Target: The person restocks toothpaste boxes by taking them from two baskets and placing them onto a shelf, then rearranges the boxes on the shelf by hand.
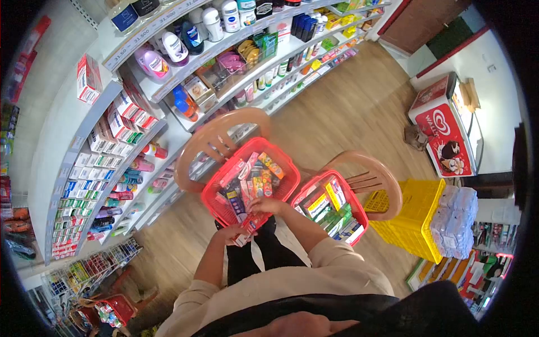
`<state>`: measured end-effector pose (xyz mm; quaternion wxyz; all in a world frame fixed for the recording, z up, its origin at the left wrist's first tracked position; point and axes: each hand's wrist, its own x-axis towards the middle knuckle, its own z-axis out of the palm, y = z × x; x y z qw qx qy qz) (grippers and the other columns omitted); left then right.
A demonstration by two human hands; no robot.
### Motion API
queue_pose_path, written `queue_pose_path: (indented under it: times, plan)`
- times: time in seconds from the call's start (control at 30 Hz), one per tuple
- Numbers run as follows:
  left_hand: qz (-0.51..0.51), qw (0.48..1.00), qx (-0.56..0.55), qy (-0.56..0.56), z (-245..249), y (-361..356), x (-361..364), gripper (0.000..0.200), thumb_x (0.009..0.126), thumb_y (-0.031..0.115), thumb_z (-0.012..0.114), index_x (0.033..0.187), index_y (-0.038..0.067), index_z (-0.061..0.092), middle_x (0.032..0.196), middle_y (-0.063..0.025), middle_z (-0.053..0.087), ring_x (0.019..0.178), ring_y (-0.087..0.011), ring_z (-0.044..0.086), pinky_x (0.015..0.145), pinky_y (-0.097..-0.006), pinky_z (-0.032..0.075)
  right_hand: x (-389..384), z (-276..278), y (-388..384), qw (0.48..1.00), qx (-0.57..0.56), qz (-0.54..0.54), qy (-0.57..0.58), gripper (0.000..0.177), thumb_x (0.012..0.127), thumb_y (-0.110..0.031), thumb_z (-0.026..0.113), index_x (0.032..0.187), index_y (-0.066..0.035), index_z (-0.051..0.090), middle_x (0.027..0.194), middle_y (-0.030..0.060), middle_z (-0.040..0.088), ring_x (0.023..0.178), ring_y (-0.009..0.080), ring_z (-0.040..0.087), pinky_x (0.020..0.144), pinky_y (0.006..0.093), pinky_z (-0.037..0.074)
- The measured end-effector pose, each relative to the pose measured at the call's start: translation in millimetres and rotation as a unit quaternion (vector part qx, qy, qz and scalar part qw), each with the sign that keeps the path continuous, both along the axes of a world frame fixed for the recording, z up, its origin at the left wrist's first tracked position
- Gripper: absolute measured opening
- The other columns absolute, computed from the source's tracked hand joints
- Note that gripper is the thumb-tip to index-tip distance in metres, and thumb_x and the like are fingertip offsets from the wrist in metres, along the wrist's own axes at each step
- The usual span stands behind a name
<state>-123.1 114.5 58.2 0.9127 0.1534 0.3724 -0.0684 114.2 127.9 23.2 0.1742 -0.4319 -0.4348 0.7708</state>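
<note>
A red plastic basket (293, 175) sits on a brown plastic chair (193, 147) in front of me, holding several small colourful boxes and packs, among them an orange box (272, 165) and a purple-blue pack (236, 203). My left hand (234, 232) is at the basket's near edge, closed on a small red-and-white box (241, 240). Over the near right part of the basket, my right hand (266, 206) has its fingers curled down at the packs; what lies under the fingertips is too small to make out.
A second red basket (365, 218) with toothpaste-like boxes rests on another brown chair (387, 191). Curved shelves (120, 90) of toiletries stand left and ahead. On the right are yellow crates (412, 210), wrapped bottles (453, 219) and a red ice-cream freezer (443, 132).
</note>
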Motion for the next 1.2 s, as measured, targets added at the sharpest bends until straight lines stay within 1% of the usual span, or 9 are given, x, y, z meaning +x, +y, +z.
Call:
queue_pose_path:
  times: [0.07, 0.13, 0.27, 0.4, 0.53, 0.6, 0.7, 0.93, 1.2]
  plan:
    - [-0.044, 0.995, 0.079, 0.048, -18, -6, -7, 0.028, 0.079, 0.015, 0.070, 0.103, 0.009, 0.057, 0.081, -0.0028, 0.061, 0.078, -0.0194, 0.065, 0.065, -0.0330, 0.054, -16, -17, 12, 0.996, -0.012, -0.080, -0.024, 0.029, 0.082, -0.026, 0.061, 0.100, -0.004, 0.068, 0.089, 0.0077, 0.067, 0.079, 0.0170, 0.063, 0.066, 0.0314, 0.051]
    - [0.001, 0.990, 0.102, 0.095, -60, -29, -28, 0.024, 0.083, 0.019, 0.066, 0.103, 0.010, 0.057, 0.079, -0.0019, 0.061, 0.073, -0.0189, 0.064, 0.064, -0.0355, 0.054, -38, -63, 18, 0.893, 0.023, 0.011, -0.449, 0.035, 0.088, -0.034, 0.055, 0.105, -0.007, 0.067, 0.099, 0.0147, 0.067, 0.091, 0.0284, 0.065, 0.075, 0.0350, 0.052]
    - [0.085, 0.986, 0.032, 0.143, -31, -22, -34, 0.031, 0.071, 0.005, 0.065, 0.099, 0.010, 0.054, 0.078, -0.0025, 0.059, 0.070, -0.0179, 0.063, 0.055, -0.0338, 0.051, -78, -136, -14, 0.854, 0.160, 0.088, -0.487, 0.059, 0.081, -0.056, 0.059, 0.107, -0.004, 0.065, 0.117, 0.0198, 0.060, 0.107, 0.0349, 0.059, 0.079, 0.0498, 0.051]
    - [0.083, 0.974, 0.070, 0.196, -43, -34, -55, 0.032, 0.071, 0.005, 0.066, 0.101, 0.012, 0.054, 0.075, -0.0015, 0.058, 0.069, -0.0173, 0.063, 0.054, -0.0325, 0.050, -92, -88, -5, 0.847, -0.048, -0.049, -0.527, 0.051, 0.081, -0.051, 0.061, 0.112, -0.011, 0.064, 0.113, 0.0131, 0.063, 0.100, 0.0315, 0.064, 0.074, 0.0475, 0.052]
    - [0.152, 0.973, 0.049, 0.168, -49, -37, -67, 0.027, 0.077, 0.011, 0.068, 0.100, 0.013, 0.054, 0.074, -0.0005, 0.059, 0.065, -0.0151, 0.061, 0.053, -0.0313, 0.050, -73, -94, -9, 0.862, 0.077, -0.020, -0.501, 0.041, 0.083, -0.043, 0.065, 0.097, -0.005, 0.067, 0.084, 0.0129, 0.069, 0.080, 0.0322, 0.067, 0.067, 0.0440, 0.053]
    - [0.196, 0.966, 0.053, 0.157, -49, -36, -66, 0.025, 0.080, 0.014, 0.068, 0.101, 0.014, 0.055, 0.075, -0.0005, 0.059, 0.065, -0.0144, 0.061, 0.052, -0.0308, 0.049, -66, -119, -18, 0.919, -0.225, -0.315, -0.071, 0.038, 0.085, -0.039, 0.065, 0.106, -0.008, 0.062, 0.090, 0.0051, 0.066, 0.078, 0.0248, 0.066, 0.066, 0.0401, 0.053]
    - [0.311, 0.940, 0.045, 0.131, -49, -35, -48, 0.022, 0.085, 0.020, 0.068, 0.103, 0.015, 0.055, 0.077, -0.0005, 0.060, 0.064, -0.0137, 0.061, 0.049, -0.0301, 0.049, -44, -51, -16, 0.916, -0.267, -0.294, 0.058, 0.033, 0.088, -0.034, 0.065, 0.109, -0.010, 0.059, 0.096, 0.0012, 0.062, 0.076, 0.0163, 0.063, 0.065, 0.0325, 0.053]
    - [0.393, 0.918, 0.041, 0.027, -62, -21, -15, 0.020, 0.088, 0.023, 0.063, 0.105, 0.015, 0.056, 0.084, -0.0032, 0.064, 0.066, -0.0166, 0.063, 0.046, -0.0294, 0.051, -51, -47, -51, 0.988, 0.048, 0.009, -0.145, 0.039, 0.091, -0.029, 0.059, 0.117, 0.000, 0.055, 0.095, 0.0073, 0.063, 0.076, 0.0172, 0.064, 0.065, 0.0292, 0.054]
    - [0.317, 0.949, -0.003, 0.007, -96, -14, -31, 0.025, 0.086, 0.022, 0.065, 0.108, 0.012, 0.056, 0.095, -0.0052, 0.065, 0.083, -0.0212, 0.065, 0.073, -0.0384, 0.056, -47, -78, -23, 0.979, -0.198, -0.027, -0.028, 0.045, 0.086, -0.034, 0.061, 0.115, 0.000, 0.059, 0.098, 0.0152, 0.066, 0.078, 0.0223, 0.068, 0.065, 0.0314, 0.054]
